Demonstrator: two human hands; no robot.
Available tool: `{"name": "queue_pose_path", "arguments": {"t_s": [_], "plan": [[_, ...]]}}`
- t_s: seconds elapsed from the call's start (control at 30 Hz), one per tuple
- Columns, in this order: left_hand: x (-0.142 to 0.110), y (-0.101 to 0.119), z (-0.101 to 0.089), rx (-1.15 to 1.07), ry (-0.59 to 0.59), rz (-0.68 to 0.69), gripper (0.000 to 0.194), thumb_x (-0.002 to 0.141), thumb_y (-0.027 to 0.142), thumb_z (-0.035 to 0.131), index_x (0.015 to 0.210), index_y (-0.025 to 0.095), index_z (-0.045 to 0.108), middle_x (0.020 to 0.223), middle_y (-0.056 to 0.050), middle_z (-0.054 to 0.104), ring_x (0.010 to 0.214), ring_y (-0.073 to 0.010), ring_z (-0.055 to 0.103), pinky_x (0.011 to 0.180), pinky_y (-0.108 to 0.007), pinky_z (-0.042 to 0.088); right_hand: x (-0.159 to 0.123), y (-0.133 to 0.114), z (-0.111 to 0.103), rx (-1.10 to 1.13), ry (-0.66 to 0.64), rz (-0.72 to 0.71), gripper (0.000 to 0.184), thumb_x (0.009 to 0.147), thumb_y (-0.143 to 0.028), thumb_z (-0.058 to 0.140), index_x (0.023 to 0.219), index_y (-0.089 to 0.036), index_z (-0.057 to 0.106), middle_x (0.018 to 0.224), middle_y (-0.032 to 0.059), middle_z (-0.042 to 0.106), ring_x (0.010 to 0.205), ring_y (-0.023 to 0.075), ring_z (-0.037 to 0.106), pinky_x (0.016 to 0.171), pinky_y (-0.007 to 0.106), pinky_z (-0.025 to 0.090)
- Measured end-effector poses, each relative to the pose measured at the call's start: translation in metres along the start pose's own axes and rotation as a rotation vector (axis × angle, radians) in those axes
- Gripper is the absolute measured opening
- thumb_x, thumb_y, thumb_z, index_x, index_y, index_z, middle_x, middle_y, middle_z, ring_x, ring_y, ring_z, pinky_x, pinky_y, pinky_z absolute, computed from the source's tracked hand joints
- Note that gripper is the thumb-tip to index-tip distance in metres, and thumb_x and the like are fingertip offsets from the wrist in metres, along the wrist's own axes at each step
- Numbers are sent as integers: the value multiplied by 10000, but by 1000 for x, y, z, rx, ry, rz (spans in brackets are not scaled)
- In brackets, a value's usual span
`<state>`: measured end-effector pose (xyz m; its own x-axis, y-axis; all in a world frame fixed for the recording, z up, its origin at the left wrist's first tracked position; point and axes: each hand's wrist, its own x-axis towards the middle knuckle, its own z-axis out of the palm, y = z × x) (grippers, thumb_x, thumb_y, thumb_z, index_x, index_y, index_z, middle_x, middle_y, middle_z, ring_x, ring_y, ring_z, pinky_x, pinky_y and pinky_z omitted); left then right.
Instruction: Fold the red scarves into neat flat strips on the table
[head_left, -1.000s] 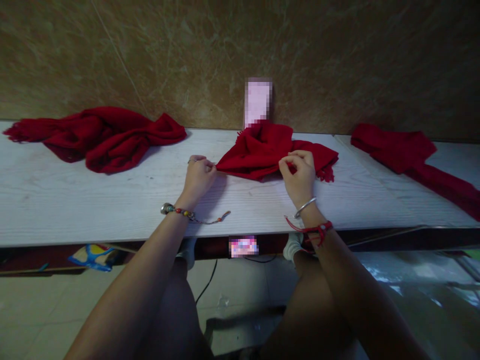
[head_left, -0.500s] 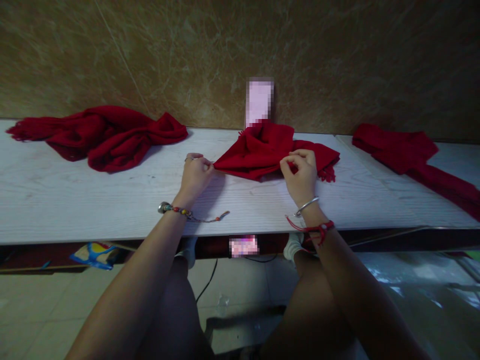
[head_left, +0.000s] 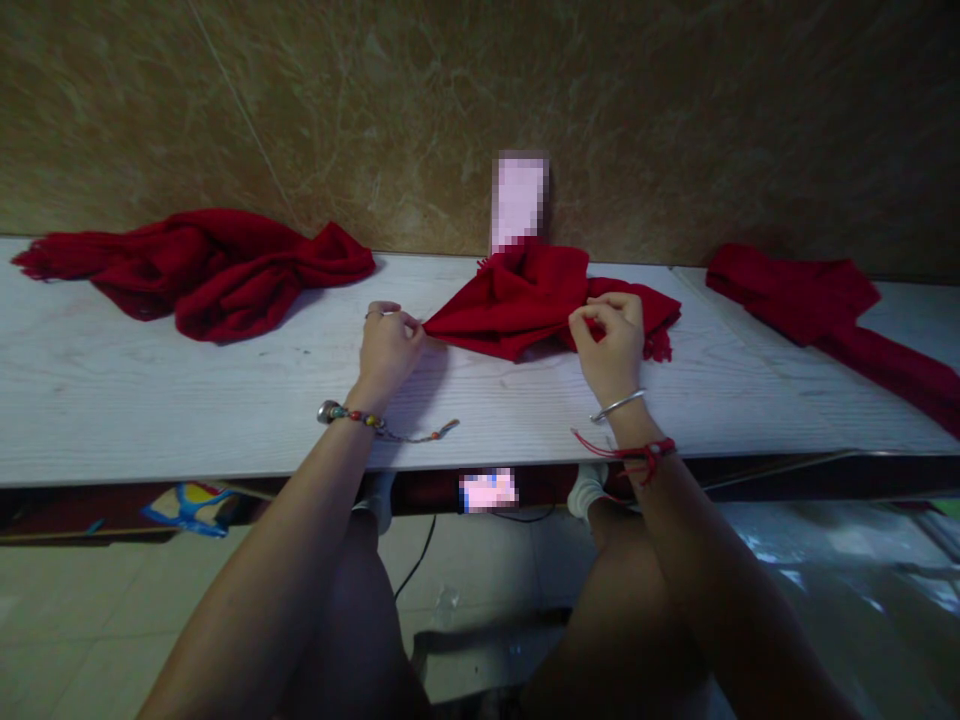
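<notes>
A crumpled red scarf with fringe lies in the middle of the white board. My left hand pinches its left corner, pulled out to a point. At the scarf's front right, my right hand has thumb and forefinger pinched together on the front edge; the fingers partly cover the cloth there. Both hands are just above the board. A second red scarf, twisted and fringed, rests to the left of my left hand. Beyond my right hand lies another red scarf, loosely folded with one end trailing right.
A brown marbled wall rises behind the board. A blurred pale pink rectangle leans there behind the middle scarf. Below the front edge are a blurred lit screen, a blue and yellow packet and a black cable.
My right hand has shifted slightly to the right along the scarf's front edge. My left hand has moved very slightly left, still pinching the corner. The other scarves lie as before.
</notes>
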<state>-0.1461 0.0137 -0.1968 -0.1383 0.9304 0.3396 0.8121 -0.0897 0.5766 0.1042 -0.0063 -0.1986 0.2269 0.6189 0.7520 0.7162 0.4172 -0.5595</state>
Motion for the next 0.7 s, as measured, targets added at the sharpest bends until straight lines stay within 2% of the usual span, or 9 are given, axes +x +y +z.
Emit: {"name": "queue_pose_path", "arguments": {"t_s": [0.33, 0.7], "plan": [[-1, -4, -6, 23, 28, -15, 188, 743, 209, 466, 741, 144, 642, 1158, -168, 535, 1164, -318, 464, 1040, -468, 373, 3, 9, -4, -56, 45, -46, 113, 792, -235, 548, 702, -202, 608, 893, 53, 491, 898, 202, 542, 837, 418, 482], [-3, -12, -11, 81, 69, -39, 157, 739, 220, 478, 693, 166, 617, 1143, -148, 545, 1150, -293, 487, 1028, -441, 410, 9, 20, -11, 3, 65, 44, 86, 774, -239, 563, 710, -204, 610, 893, 47, 486, 906, 202, 517, 836, 436, 478]]}}
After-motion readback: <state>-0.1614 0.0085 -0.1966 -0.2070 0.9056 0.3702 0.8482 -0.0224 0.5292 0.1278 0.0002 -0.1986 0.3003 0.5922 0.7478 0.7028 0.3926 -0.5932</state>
